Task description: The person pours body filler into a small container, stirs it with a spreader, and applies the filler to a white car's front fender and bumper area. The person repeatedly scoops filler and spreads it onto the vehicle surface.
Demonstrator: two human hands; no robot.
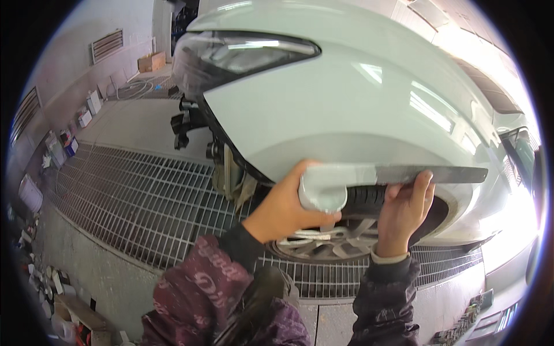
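Observation:
My left hand (288, 199) is closed around a small cup (324, 199) with pale grey-green paint in it. The cup is tipped, its mouth facing me. In my right hand (405, 210) a long flat mixing stick (430, 174) is pinched between thumb and fingers. Its right part is dark and bare; the left part is coated in the same pale paint and lies across the top of the cup. Both hands are in front of the wheel arch of a pale car, near its front fender (340, 109).
The wheel (340, 239) is just below my hands, and the headlight (248, 55) is beyond them. Dark brackets (187, 121) stick out at the car's open front. Metal floor grating (144, 199) runs under the car. Cans and boxes (55, 147) line the left wall.

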